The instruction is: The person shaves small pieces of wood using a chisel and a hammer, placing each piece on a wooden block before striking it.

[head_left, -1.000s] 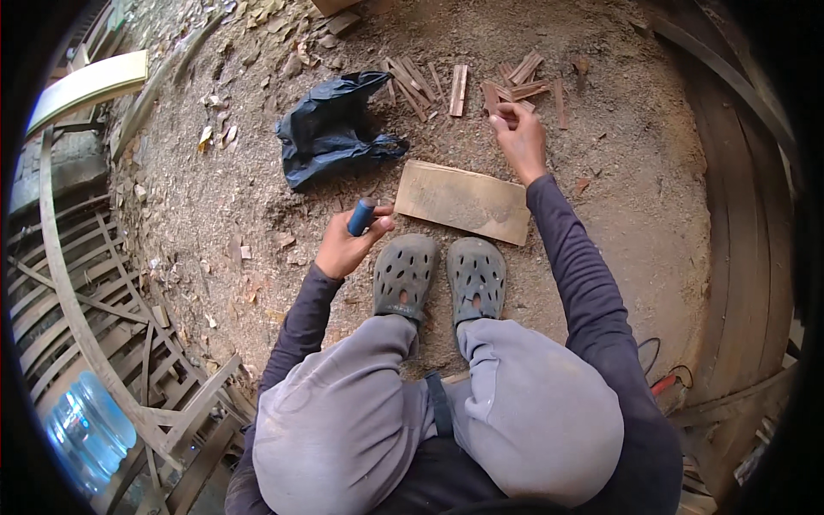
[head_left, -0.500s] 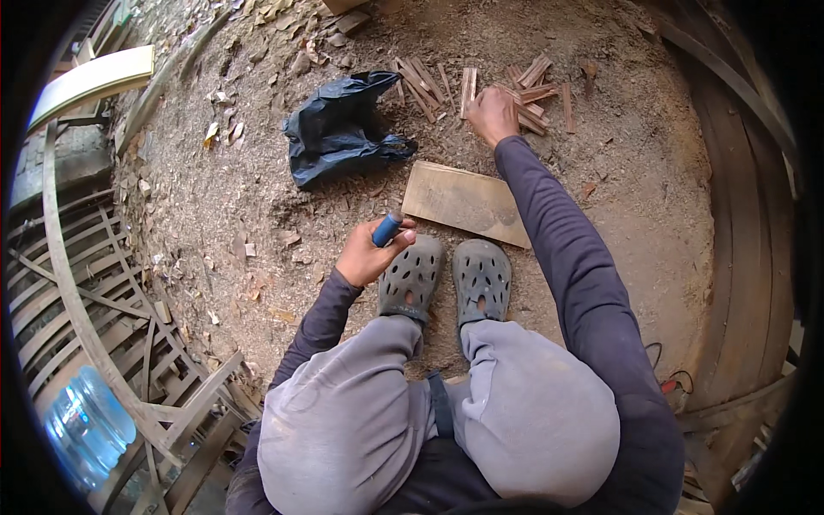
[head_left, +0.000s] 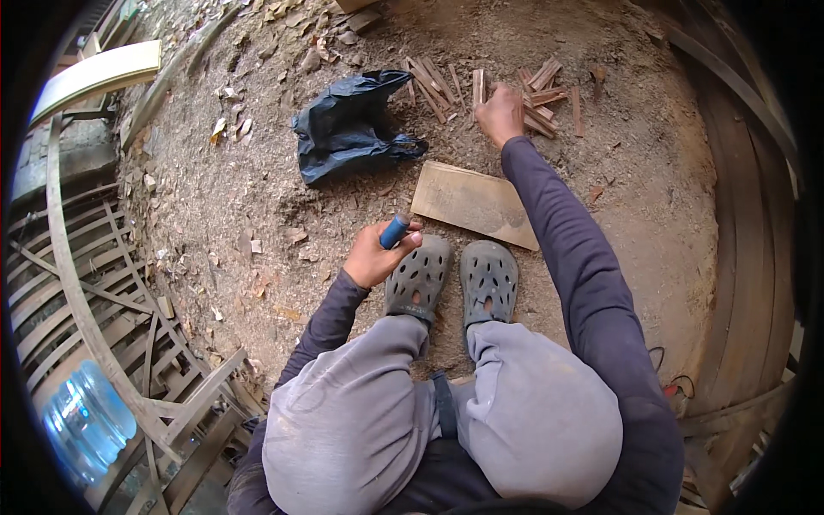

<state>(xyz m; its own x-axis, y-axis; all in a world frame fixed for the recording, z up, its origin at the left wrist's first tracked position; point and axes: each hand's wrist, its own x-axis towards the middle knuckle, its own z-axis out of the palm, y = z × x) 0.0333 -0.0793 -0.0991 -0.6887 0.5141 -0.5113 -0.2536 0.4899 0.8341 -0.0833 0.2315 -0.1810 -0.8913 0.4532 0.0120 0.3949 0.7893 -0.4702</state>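
Step in hand looks like handling thin wood strips on the ground, right hand doing the work, left just keeping a tool. Right hand [head_left: 500, 116], back up, sits at the far side, fingertips at the near end of a single upright-lying wood strip [head_left: 478, 84]; fingers bunched, but can't tell whether they're clamped on it or only touching, since the knuckles hide the contact. Loose strip pile [head_left: 544, 96] is just to the right of that hand, crossed at mixed angles; strip cluster [head_left: 432, 86] is to its left, near the black plastic bag [head_left: 348, 129]. Left hand [head_left: 372, 257] is clamped round a blue handle [head_left: 395, 232], well apart from the strips, near the toe of the left clog [head_left: 421, 279]; what the handle belongs to can't be made out. Flat wooden board [head_left: 472, 203] lies between the clogs and the strips, tilted across, its right end beside the right sleeve [head_left: 549, 189]. My judgement: the next move calls for a fingertip pinch on one strip without dragging its neighbours, with the left hand kept clear.
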